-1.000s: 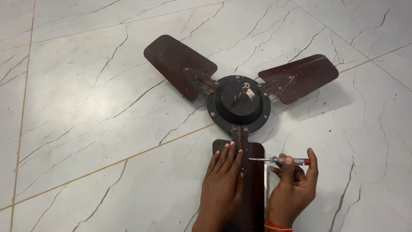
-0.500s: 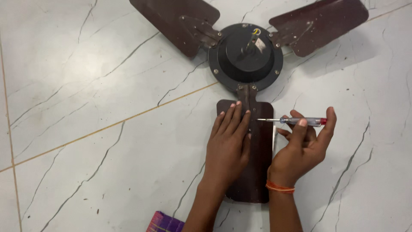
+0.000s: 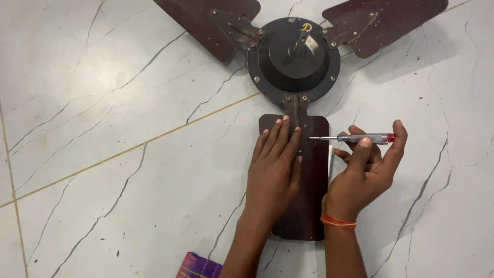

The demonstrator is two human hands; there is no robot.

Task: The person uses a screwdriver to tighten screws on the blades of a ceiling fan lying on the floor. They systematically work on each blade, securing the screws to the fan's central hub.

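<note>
Compared with the view a second ago, the ceiling fan (image 3: 294, 56) is now lying higher in the frame, its two far blades cut off by the top edge, and both forearms are showing more fully. The left hand (image 3: 274, 170) is still pressing flat on the near blade (image 3: 314, 190), fingers extended and held close together, fingertips reaching the metal blade bracket (image 3: 297, 110). The right hand (image 3: 366, 172) is pinching a screwdriver (image 3: 355, 138) with a clear handle and red cap between thumb and fingers, the shaft lying level, its tip touching the blade just below the bracket. An orange thread band (image 3: 338, 221) is circling the right wrist. The fan is resting on a white marble floor (image 3: 103, 154); a purple striped cloth (image 3: 198, 266) is showing at the bottom edge.
</note>
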